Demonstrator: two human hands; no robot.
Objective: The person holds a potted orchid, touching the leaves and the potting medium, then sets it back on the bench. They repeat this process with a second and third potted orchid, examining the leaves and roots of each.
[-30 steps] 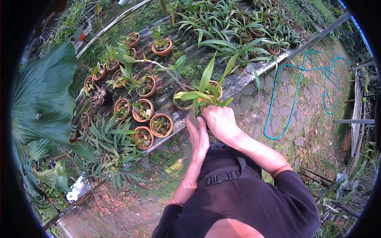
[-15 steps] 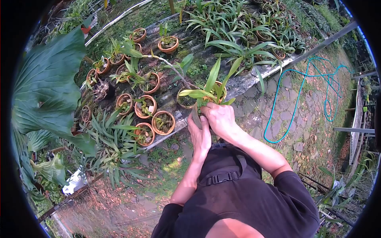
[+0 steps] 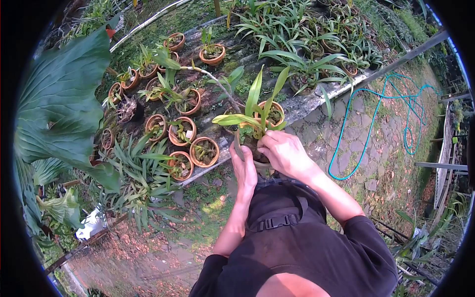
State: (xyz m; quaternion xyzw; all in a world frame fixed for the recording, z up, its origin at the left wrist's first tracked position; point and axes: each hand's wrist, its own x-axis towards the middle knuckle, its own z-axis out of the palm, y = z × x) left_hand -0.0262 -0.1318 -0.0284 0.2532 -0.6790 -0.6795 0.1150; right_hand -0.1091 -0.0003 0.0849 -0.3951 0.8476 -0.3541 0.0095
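In front of my waist, a grey pot [image 3: 264, 168] with dark soil holds a potted plant [image 3: 254, 94] with long green leaves, one of them yellowish and lying out to the left. My left hand [image 3: 244, 167] is wrapped around the pot's left side, its thumb along the rim. My right hand [image 3: 286, 152] is closed at the base of the plant, over the soil. Whether its fingers grip the stem or something small there is hidden. Just behind the plant stands a terracotta pot [image 3: 275, 117].
Several terracotta pots [image 3: 204, 152] with small plants stand on the bench to the left. A leaning branch [image 3: 217, 83] crosses behind the plant. Dense leafy plants [image 3: 302, 54] fill the back. A teal hose [image 3: 337, 153] loops over the stone paving, and a huge leaf [image 3: 64, 109] hangs at left.
My right hand has shifted right and slightly down, uncovering the plant's base and the dark soil. The plant's leaves have tilted a little left. My left hand stays on the pot.
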